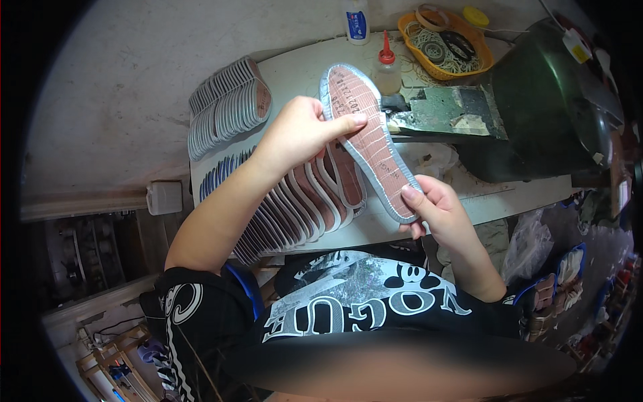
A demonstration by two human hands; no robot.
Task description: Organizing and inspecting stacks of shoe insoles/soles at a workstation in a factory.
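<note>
A pinkish-brown shoe insole point(376, 149) with a silvery-grey bound edge is held up at a slant over the table, its stitched and printed face turned up. My left hand point(298, 130) grips its wide upper end from the left, thumb lying across the face. At the narrow lower end, my right hand point(432, 208) pinches the edge, thumb on top and fingers underneath. Below my left forearm, a long fanned row of similar insoles point(301, 204) rests on the table, partly hidden by the arm.
Another stack of insoles point(228, 107) stands at the back left. A green sewing machine point(529, 100) fills the right side. Behind lie a red-tipped glue bottle point(387, 70), a white bottle point(357, 23) and an orange basket point(445, 43) with cord and tape rolls. A plastic bag point(529, 244) hangs at right.
</note>
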